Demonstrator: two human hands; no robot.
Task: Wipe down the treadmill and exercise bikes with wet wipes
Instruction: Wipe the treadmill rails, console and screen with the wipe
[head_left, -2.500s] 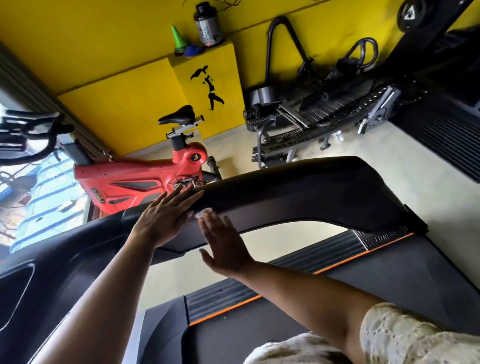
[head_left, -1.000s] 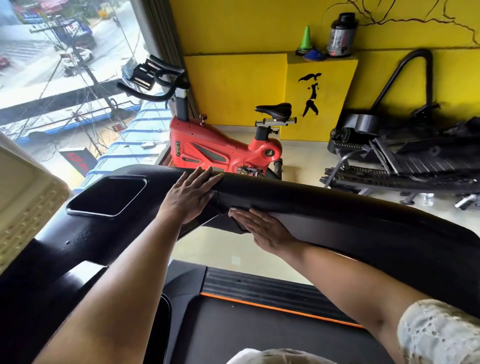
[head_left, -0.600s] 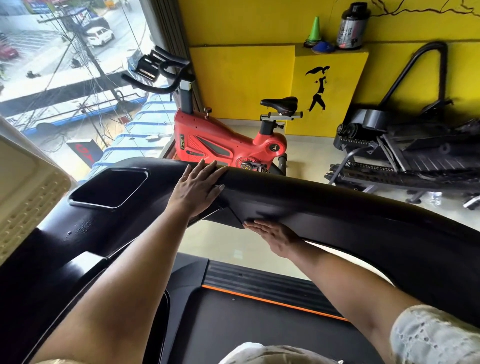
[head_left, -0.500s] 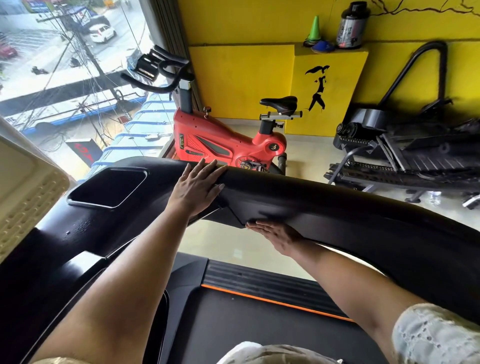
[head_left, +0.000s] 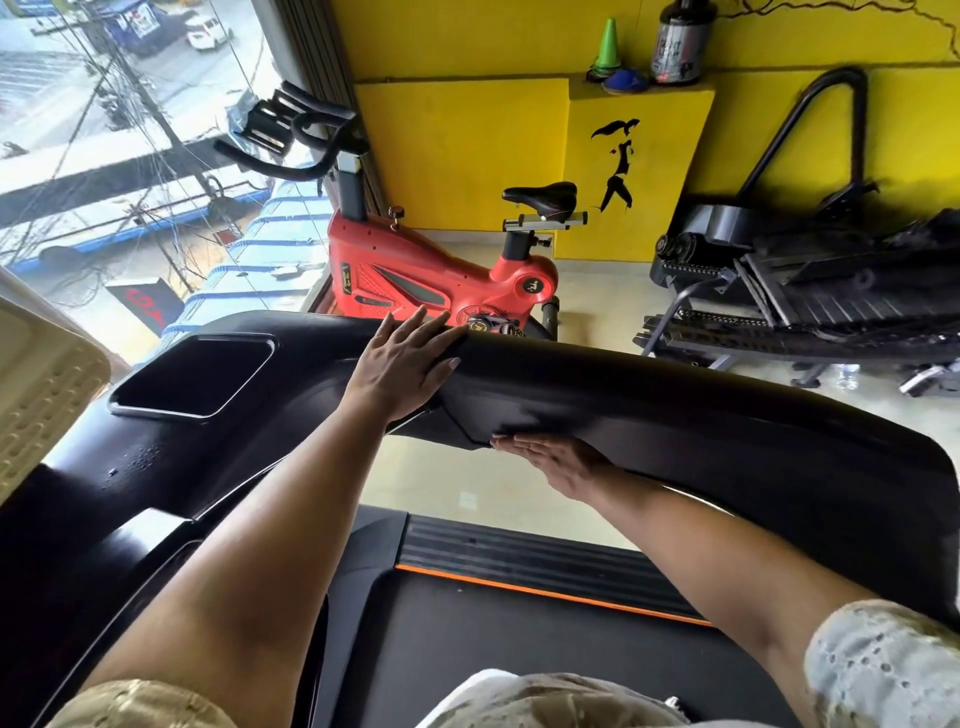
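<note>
The treadmill (head_left: 675, 395) fills the middle and bottom of the frame, with its black console bar running from left to right. The left hand (head_left: 402, 364) lies flat on the bar's top at centre, fingers straight and close together, gripping nothing. The right hand (head_left: 553, 460) presses flat up against the bar's lower edge just right of centre, fingers straight and together. No wipe shows under either palm, and I cannot tell if 1 is hidden there. To do this pass well, I judge the 2 hands should bear evenly: the left steadies on top while the right slides along the underside edge in 1 long stroke toward the right end. The red exercise bike (head_left: 441, 283) stands beyond, at upper centre, with no hand on it.
</note>
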